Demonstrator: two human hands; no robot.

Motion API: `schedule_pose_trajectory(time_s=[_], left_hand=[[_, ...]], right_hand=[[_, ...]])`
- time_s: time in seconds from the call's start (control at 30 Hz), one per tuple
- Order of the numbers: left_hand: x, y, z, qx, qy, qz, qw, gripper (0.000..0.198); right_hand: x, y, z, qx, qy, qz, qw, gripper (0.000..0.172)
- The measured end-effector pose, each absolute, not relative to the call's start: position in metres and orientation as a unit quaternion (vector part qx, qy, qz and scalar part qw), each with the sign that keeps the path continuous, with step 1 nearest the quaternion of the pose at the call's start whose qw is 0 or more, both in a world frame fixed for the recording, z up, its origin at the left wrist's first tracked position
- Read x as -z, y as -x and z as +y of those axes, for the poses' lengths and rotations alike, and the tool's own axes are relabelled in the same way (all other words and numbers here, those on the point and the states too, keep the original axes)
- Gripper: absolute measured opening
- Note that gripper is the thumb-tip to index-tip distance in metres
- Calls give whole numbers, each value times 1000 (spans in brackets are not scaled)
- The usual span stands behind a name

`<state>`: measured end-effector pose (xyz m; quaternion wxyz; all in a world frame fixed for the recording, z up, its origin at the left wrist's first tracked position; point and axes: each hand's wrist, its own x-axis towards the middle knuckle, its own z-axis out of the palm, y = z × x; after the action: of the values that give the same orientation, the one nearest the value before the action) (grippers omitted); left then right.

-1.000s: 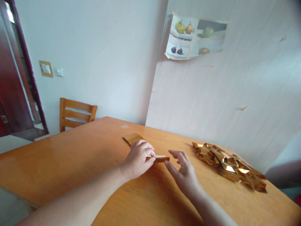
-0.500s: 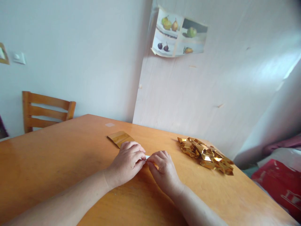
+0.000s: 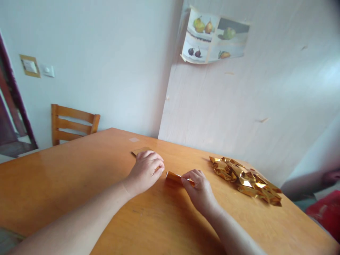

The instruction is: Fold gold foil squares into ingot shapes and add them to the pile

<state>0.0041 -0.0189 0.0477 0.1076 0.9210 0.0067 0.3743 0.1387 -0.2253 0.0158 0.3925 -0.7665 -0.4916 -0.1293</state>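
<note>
— Where's the strip?
— The gold strip [image 3: 174, 176] lies low over the table [image 3: 79, 184], slanting down to my right. My right hand [image 3: 199, 189] has its near end pinched between thumb and forefinger, and the other fingers are curled in. The far end sticks out to the left, free.
— Half a second ago both hands were on it.
— Yes, they met over it then. Now my left hand [image 3: 147, 170] has let go and drawn back, so the strip is in the right hand alone, a small gap away from the left knuckles. I take that fold as pressed.
— And what is the left hand doing?
— It rests knuckles up, loosely curled, on the near end of the flat gold sheet [image 3: 138, 151]. Whether it grips the sheet I can't tell.
— Anything else close by?
— The pile [image 3: 244, 177] of folded gold pieces, well apart on my right
</note>
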Motion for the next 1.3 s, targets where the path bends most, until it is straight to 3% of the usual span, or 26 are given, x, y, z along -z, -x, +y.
schedule_pose_trajectory(time_s=[0.17,0.27,0.4,0.9,1.1,1.3], left_hand=[[-50,-2,-15,-375,-914,33,151,7],[-48,-1,-27,-355,-919,-2,174,18],[-45,-2,-40,-320,-931,-43,171,4],[-45,-4,-24,-350,-923,-23,156,11],[-43,-5,-22,-353,-922,-15,160,11],[-42,-5,-22,-351,-922,-21,160,10]], right_hand=[[-17,-141,-227,121,770,-482,401,15],[-18,-132,-226,114,762,-498,398,15],[-17,-122,-223,109,743,-528,397,16],[-22,-147,-234,108,764,-492,404,17],[-18,-145,-233,96,760,-455,455,18],[-14,-143,-231,128,757,-431,475,41]])
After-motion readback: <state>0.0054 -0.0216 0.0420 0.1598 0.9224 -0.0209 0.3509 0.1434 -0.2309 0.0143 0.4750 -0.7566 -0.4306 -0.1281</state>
